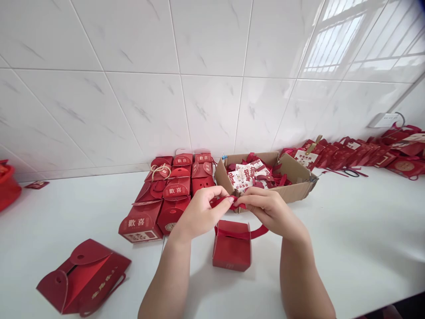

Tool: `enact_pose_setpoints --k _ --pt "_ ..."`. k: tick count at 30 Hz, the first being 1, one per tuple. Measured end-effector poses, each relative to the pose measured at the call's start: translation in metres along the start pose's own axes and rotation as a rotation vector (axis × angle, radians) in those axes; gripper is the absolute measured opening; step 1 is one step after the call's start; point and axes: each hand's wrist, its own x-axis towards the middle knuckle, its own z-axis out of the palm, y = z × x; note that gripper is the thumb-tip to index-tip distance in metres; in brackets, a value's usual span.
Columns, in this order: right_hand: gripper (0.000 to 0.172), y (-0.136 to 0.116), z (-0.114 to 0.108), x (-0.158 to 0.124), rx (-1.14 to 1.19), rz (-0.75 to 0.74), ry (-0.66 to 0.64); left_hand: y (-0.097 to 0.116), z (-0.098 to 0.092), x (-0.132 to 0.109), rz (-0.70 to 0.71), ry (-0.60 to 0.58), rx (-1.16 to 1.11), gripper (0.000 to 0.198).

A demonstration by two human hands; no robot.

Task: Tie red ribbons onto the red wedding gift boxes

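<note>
Both hands meet in front of me over a small red gift box (232, 254) that stands on the white table. A red ribbon (260, 231) runs from the box up to my fingers. My left hand (206, 210) pinches the ribbon between thumb and forefinger. Close beside it, my right hand (270, 208) pinches another part of the same ribbon. Where the ribbon is bunched between the fingertips, I cannot make out whether it is knotted. The box itself is touched by neither hand.
Several closed red boxes (141, 221) stand in rows at left-centre. An opened red box (84, 279) lies front left. Behind my hands is a cardboard carton (295, 190) of tags and ribbons. More red boxes (405, 166) line the tiled wall, right. A red bag (8, 186) is far left.
</note>
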Motion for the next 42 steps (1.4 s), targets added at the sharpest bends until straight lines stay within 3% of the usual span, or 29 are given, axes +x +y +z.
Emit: enact_pose_setpoints --k 5,10,16,20,27,32,37,42 --pt "0.026 0.002 0.005 0.0 -0.085 0.018 0.054 0.003 -0.004 -0.002 -0.019 -0.061 -0.017 0.021" --pt "0.026 0.008 0.006 0.0 -0.099 0.037 0.094 -0.003 -0.008 -0.002 0.012 -0.105 -0.023 0.032" --pt "0.027 0.009 0.01 0.002 -0.092 0.037 0.102 -0.006 0.0 -0.003 0.086 -0.089 0.108 0.016" --pt "0.026 0.008 0.012 0.003 -0.07 0.03 0.106 -0.005 0.003 -0.003 0.032 -0.032 0.152 0.013" --pt "0.021 0.002 0.016 0.003 0.0 0.034 0.18 -0.004 0.004 -0.002 0.036 0.041 0.03 0.005" --pt "0.018 -0.003 0.017 0.004 0.075 0.071 0.262 -0.006 0.005 -0.003 0.1 0.166 0.147 0.01" --pt "0.019 -0.007 0.008 -0.003 0.219 0.124 0.316 -0.002 -0.006 -0.011 0.194 0.293 0.319 0.011" --pt "0.017 -0.002 0.0 -0.015 0.303 0.168 0.313 -0.003 -0.022 -0.025 0.203 0.271 0.447 0.01"
